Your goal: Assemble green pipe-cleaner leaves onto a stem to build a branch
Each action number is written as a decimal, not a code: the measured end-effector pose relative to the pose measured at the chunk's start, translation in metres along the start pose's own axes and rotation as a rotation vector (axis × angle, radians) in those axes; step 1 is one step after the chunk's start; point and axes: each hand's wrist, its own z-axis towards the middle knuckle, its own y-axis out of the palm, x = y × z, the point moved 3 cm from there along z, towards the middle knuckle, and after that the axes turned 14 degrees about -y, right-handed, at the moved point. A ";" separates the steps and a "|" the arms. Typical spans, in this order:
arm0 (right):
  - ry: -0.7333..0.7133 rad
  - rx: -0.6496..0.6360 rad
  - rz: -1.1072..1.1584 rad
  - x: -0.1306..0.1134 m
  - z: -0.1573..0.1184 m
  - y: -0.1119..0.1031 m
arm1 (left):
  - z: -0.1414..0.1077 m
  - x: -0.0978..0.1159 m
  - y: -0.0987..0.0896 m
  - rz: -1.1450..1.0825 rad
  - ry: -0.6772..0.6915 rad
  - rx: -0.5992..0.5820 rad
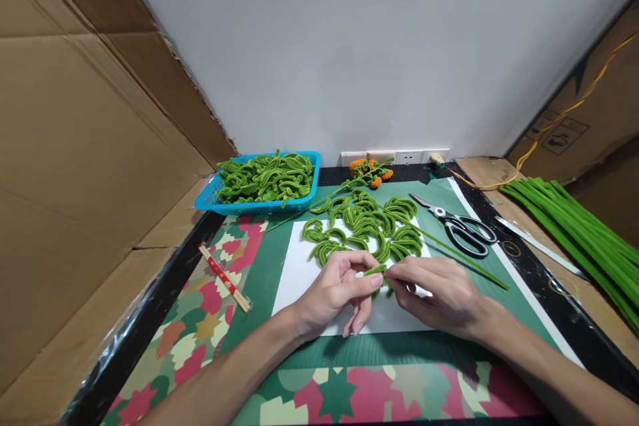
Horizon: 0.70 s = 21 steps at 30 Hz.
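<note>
The left hand [349,286] is half closed and is pinching a green fuzzy piece [375,270] between thumb and finger, above the white paper [299,286]. The right hand [439,289] is also half closed, its fingertips touching the end of this piece. Curled green pieces [364,223] are lying just beyond both hands.

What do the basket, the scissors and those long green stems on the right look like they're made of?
Blue basket: probably plastic, slightly glossy, with perforated sides.
Scissors: shiny grey blades, likely steel; smooth black-and-pale handles, perhaps plastic.
Long green stems: fuzzy-looking and matte, perhaps chenille over wire, though any core is hidden.
</note>
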 end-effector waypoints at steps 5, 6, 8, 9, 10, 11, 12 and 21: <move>0.026 0.026 0.020 0.001 0.001 0.000 | 0.001 -0.002 -0.001 -0.011 -0.005 0.035; 0.037 0.033 0.032 0.002 0.002 -0.001 | 0.001 -0.003 -0.001 -0.011 -0.011 0.039; 0.060 0.036 0.069 0.004 0.003 -0.002 | 0.002 -0.004 -0.001 -0.017 -0.019 0.043; 0.073 0.038 0.090 0.004 0.004 -0.002 | 0.002 -0.004 -0.001 -0.027 -0.018 0.046; 0.081 0.044 0.109 0.005 0.004 -0.002 | 0.002 -0.003 0.000 -0.041 -0.014 0.054; 0.086 0.056 0.125 0.005 0.005 -0.003 | 0.002 -0.002 0.000 -0.057 -0.008 0.066; 0.090 0.073 0.137 0.006 0.005 -0.003 | 0.002 -0.002 0.001 -0.075 -0.002 0.081; 0.153 0.138 0.244 0.004 0.007 -0.002 | 0.002 -0.004 -0.001 -0.070 -0.078 -0.009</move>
